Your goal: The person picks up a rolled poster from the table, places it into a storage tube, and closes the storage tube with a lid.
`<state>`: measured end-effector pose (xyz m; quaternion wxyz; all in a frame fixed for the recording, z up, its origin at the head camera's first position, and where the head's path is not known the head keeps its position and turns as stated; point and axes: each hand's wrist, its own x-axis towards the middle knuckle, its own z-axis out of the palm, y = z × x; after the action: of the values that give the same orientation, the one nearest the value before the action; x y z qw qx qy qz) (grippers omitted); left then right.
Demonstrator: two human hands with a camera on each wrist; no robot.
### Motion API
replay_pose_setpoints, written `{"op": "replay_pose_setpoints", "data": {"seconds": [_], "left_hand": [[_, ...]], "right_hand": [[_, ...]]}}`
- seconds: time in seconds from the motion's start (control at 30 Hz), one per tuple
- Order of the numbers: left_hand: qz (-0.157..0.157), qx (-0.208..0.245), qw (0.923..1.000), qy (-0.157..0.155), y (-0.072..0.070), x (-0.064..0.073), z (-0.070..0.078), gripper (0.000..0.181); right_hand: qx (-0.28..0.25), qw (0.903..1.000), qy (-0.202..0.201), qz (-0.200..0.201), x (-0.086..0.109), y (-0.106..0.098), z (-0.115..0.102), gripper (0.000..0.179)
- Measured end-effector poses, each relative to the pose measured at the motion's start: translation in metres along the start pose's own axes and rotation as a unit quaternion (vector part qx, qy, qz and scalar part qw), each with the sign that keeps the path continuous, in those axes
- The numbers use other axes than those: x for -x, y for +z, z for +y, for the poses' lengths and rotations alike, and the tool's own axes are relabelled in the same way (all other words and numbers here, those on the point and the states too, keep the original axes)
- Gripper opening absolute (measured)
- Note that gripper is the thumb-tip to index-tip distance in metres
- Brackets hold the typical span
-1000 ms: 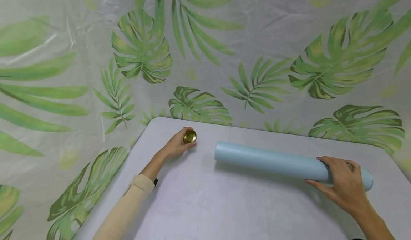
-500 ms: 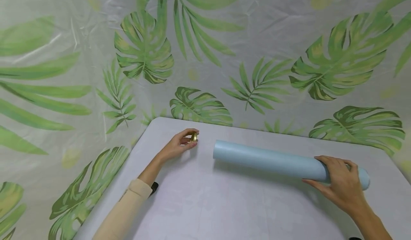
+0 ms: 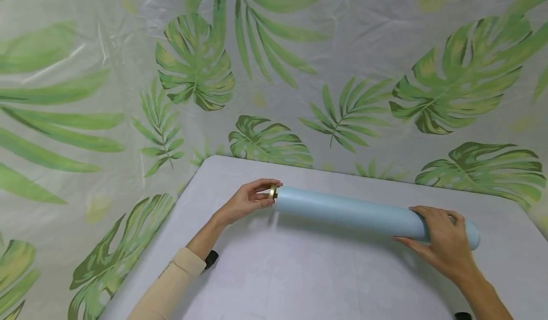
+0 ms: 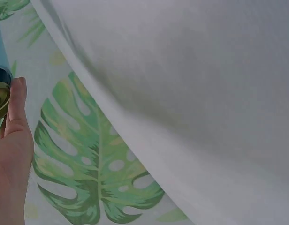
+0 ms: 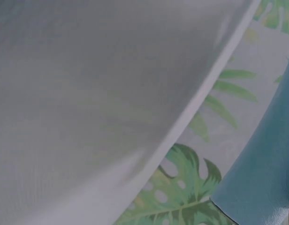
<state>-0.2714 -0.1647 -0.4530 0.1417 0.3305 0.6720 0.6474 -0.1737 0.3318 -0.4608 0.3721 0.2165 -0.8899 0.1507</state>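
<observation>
My left hand pinches a small round gold cap between thumb and fingers. It holds the cap right at the left end of a long light-blue tube. In the left wrist view the gold cap stands at the tube's dark open mouth, and I cannot tell whether it touches the rim. Near the tube's other end, my right hand grips it from above, thumb on the near side. The tube is held above the table, sloping down to the right in the head view. Only its blue side shows in the right wrist view.
A white-covered table lies under both hands, with rounded far corners. Directly behind it hangs a pale curtain printed with green leaves, which also runs along the left side. A black band is on the left wrist.
The left hand has turned the gold cap edge-on and moved it right to the tube's end. The right hand has shifted the tube slightly left, closing the gap.
</observation>
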Motion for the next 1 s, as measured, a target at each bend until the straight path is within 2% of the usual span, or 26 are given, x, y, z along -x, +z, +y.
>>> {"op": "replay_pose_setpoints", "data": {"seconds": [0.17,0.43,0.57,0.77,1.0], "left_hand": [[-0.002,0.002,1.0000,-0.002,0.005,0.001,0.003,0.056],[0.008,0.008,0.9995,-0.029,0.007,0.005,0.006,0.060],[0.007,0.000,0.9993,-0.037,0.007,0.007,0.005,0.063],[0.002,-0.038,0.9984,-0.042,0.002,0.013,0.011,0.065],[-0.007,-0.038,0.9985,-0.038,0.002,0.012,0.013,0.066]], "right_hand": [[-0.002,1.0000,-0.005,0.008,-0.001,0.003,-0.004,0.103],[0.000,0.9995,-0.020,0.023,-0.001,0.008,-0.006,0.102],[0.001,0.9995,-0.025,0.021,-0.002,0.010,-0.007,0.101],[-0.009,0.9994,-0.034,0.007,-0.010,0.011,-0.010,0.100],[-0.016,0.9989,-0.043,-0.007,-0.015,0.010,-0.012,0.099]]}}
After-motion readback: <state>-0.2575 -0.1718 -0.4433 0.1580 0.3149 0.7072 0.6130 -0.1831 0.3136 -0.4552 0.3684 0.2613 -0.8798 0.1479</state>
